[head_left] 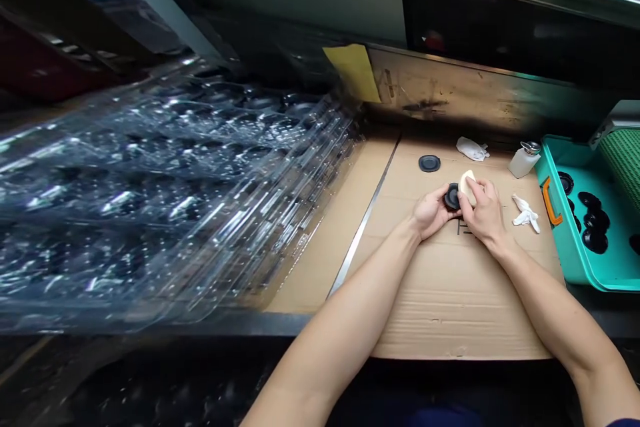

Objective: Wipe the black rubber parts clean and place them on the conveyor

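Clear trays point(150, 200) lie stacked at my left. Over the cardboard point(450, 307), my left hand point(431, 213) pinches a black disc point(451, 197). My right hand point(485, 215), close against it, grips a white pad point(467, 185) on the disc. The disc is round; I cannot tell its facing. The teal bin point(575, 267) holds more discs point(593, 220).

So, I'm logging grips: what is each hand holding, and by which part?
Left hand holds a black disc by its edge; right hand holds a pale pad by its near end, against it.
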The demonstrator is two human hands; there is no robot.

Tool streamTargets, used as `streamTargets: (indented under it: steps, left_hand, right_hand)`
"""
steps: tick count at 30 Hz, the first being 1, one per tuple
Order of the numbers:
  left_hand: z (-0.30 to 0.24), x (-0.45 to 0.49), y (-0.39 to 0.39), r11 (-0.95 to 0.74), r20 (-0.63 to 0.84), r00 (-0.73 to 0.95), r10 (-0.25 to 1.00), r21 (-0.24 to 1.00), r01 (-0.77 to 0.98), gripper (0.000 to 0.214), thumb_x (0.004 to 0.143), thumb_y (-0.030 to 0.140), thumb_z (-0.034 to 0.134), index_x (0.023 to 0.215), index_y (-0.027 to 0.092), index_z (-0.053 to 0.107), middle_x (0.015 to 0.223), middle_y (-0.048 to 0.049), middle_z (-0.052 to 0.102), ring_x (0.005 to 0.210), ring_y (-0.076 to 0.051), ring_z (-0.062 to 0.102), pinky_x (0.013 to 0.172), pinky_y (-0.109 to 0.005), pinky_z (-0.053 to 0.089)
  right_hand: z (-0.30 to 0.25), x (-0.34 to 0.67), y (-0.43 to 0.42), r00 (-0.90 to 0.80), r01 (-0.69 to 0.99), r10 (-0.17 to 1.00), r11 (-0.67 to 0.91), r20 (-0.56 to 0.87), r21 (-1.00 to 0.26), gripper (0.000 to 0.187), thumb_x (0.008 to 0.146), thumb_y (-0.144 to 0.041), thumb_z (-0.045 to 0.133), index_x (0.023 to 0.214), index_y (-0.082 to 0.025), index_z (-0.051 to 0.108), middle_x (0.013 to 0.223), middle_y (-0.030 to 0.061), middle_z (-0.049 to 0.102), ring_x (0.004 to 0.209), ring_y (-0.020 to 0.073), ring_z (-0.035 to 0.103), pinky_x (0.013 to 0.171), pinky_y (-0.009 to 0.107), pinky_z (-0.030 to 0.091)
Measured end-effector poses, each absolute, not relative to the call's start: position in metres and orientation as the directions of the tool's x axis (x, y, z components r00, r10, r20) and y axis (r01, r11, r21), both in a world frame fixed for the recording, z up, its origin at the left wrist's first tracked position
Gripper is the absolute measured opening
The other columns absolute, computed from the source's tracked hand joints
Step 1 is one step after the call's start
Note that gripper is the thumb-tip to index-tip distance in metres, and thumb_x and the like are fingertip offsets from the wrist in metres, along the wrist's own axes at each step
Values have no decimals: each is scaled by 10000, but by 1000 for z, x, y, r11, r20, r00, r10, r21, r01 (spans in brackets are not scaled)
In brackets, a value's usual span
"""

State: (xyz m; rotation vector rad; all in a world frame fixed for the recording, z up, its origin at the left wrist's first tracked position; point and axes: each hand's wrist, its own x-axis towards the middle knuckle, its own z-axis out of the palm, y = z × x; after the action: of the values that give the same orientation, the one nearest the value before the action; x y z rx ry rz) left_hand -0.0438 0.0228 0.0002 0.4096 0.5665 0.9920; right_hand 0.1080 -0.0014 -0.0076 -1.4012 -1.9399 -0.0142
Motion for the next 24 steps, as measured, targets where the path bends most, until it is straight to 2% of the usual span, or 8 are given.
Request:
streamTargets:
  steps: [4,9,14,18,22,24]
  left_hand:
    - [0,-41,25,464,-223,410,884,513,-722,444,1089,368,374,1159,98,719,1086,-148,773,1098,-254,726,1064,-394,534]
    - [0,-41,28,460,-258,381,888,456,-762,452,1093,335,334,1297,110,669,1143,-140,775,1152,-250,718,1095,-416,524]
    - [1,-39,27,492,-271,413,870,405,-771,488,1093,381,319,1236,93,687,1149,-171,771,1131,-270,730,1082,-425,536]
    - [2,-37,26,481,-297,384,874,424,-767,430,1092,336,345,1225,115,689,1101,-141,785,1095,-242,741,1076,-400,542]
    - [1,-37,25,503,-299,410,862,394,-769,461,1090,389,355,1212,103,696,1127,-170,778,1108,-261,739,1068,-407,547]
    - [1,-37,25,490,-294,397,869,413,-768,444,1093,367,357,1219,105,692,1123,-158,781,1121,-254,734,1076,-413,545]
  right_hand:
    - [-3,94,-5,-264,808,813,480,518,-341,460,999,-359,537,1419,-194,624,1331,173,569,1210,302,541,1033,450,521]
    - [-1,81,5,-132,868,867,335,481,-365,464,997,-392,546,1412,-204,635,1314,176,572,1198,317,555,993,459,540]
    - [-11,81,-3,-243,835,811,455,533,-311,440,1012,-378,534,1402,-208,645,1315,160,583,1182,289,563,1005,438,538]
    - [-13,84,-3,-104,892,810,333,576,-306,432,1004,-352,529,1381,-188,662,1283,180,586,1165,309,562,977,462,545]
    - [-14,82,-4,-223,871,814,414,537,-266,445,1017,-366,518,1406,-193,648,1307,176,589,1167,301,560,999,454,535]
    - [-14,82,-5,-152,893,835,345,529,-287,444,1016,-365,517,1400,-187,654,1296,186,589,1162,308,559,990,460,536]
